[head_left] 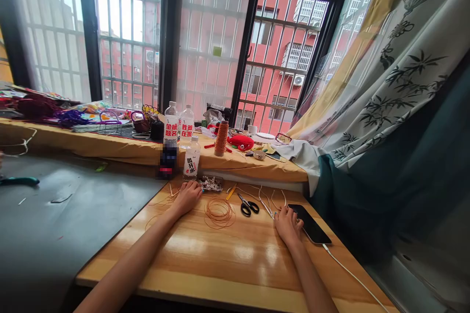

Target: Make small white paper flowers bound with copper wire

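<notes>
My left hand [188,197] rests on the wooden table [220,264], fingers forward and slightly bent, with nothing visible held. Just ahead of it are a labelled clear water bottle [191,159] and a clear box [212,183] of small parts. A coil of thin orange-brown cord [219,212] lies to its right. Black-handled scissors [248,205] lie between my hands. My right hand [289,225] lies on the table with bent, parted fingers, beside a dark-screened tablet or large phone [310,224]. White cords [265,204] run close to its thumb; whether they touch is unclear.
On the cloth-covered ledge [271,170] stand two more bottles [171,124], a brown thread spool [221,139] and a red plush item [242,142]. Craft materials crowd its left end. A grey surface [73,225] with teal-handled pliers [22,181] adjoins at left. A white charging cable [354,276] trails right.
</notes>
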`<state>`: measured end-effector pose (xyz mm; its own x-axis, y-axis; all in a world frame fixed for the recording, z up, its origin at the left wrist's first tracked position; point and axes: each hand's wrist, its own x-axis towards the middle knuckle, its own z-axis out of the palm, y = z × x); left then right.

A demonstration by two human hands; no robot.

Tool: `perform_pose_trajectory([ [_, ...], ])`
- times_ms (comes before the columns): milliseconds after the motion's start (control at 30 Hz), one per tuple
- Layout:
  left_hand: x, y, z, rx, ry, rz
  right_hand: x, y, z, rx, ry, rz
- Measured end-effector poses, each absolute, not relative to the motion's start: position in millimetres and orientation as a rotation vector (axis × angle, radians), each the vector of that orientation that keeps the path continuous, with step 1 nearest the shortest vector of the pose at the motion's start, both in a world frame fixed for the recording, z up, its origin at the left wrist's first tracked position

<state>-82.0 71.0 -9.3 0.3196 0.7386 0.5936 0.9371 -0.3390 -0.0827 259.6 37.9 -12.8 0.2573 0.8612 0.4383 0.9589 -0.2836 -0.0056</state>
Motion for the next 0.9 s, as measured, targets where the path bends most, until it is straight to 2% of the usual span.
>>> perform_pose_trajectory([
  [400,-82.8,72.9,-11.8,-2.218,-1.465,-0.601,254.0,35.9,-12.0,-2.257,-1.726,-0.470],
  [900,-90.9,69.7,-12.1,-2.191,-1.538,-0.723,250.8,38.2,-11.8,-2.181,-1.786,-0.497],
])
